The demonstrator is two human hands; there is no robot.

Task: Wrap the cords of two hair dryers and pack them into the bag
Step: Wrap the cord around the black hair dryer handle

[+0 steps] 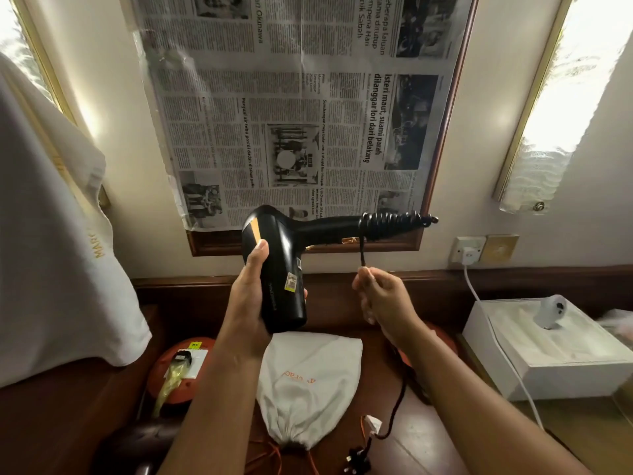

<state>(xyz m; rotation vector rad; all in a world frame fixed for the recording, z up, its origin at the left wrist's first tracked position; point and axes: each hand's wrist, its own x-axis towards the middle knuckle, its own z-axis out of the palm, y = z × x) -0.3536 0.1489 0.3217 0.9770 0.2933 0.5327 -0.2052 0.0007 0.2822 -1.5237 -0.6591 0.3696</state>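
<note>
A person's left hand [255, 293] grips the barrel of a black dryer [277, 265] held up in front of a newspaper-covered frame [301, 108], fingers curled round the body and thumb laid along its side by an orange stripe; the handle points right, with the cord [394, 222] coiled in tight turns around its far end; 1 strand drops from the coils to the right hand [383, 299], whose thumb and fingertips pinch it just below the handle, the other fingers loosely curled; beneath the hands a white bag [308, 382] lies on the dark wooden desk [428, 437], its drawstring neck gathered toward the camera; a dark lead runs past the bag's right side down to a plug [358, 461] near the lower edge; an orange round object [178, 375] sits left of the bag, partly hidden by the left forearm; a white cloth [51, 252] hangs at far left; to the right, a white box [551, 351] stands on the desk with a small white device [551, 311] on top, and a white cable [496, 341] leads from a wall socket [467, 250] down across it.
</note>
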